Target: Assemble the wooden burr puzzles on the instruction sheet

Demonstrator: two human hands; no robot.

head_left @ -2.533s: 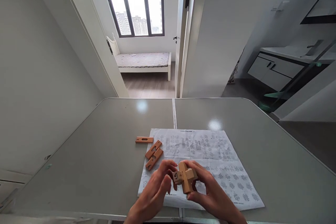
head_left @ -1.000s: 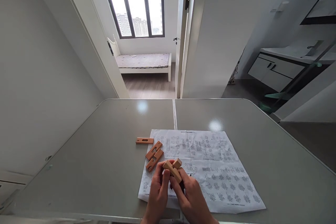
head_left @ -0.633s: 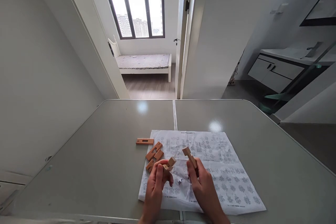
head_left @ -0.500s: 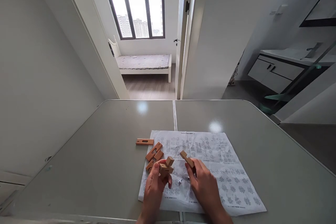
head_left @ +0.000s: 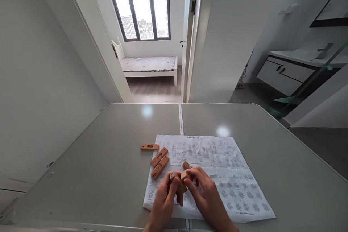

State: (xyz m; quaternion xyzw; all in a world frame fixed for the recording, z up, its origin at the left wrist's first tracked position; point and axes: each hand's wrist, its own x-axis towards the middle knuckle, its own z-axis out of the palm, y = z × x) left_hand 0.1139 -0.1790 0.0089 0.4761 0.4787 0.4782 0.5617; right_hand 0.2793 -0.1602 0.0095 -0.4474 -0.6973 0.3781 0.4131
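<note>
My left hand [head_left: 162, 197] is closed around several wooden puzzle pieces [head_left: 174, 177] over the printed sheet. My right hand [head_left: 208, 194] meets it from the right, thumb and fingers pinching a wooden puzzle piece [head_left: 184, 175] against that cluster. Just beyond the right fingertips shows the end of a notched wooden piece [head_left: 186, 165]; the fingers hide the rest of it. Whether the pieces interlock cannot be seen. Up and left of my hands lie three loose notched pieces: a far one [head_left: 149, 146], a middle one [head_left: 159, 157] and a near one [head_left: 160, 167], some marked with numbers.
A creased paper sheet [head_left: 239, 188] printed with small diagrams lies under my hands. It rests on a grey table [head_left: 108, 174] with a seam down its middle. Past the table's far edge are a doorway, a bed [head_left: 149, 64] and, at right, a washbasin cabinet [head_left: 288, 72].
My right hand has moved left with its piece, bringing it against the pieces in my left hand. My left hand has shifted slightly right, uncovering more of the nearest loose piece.
</note>
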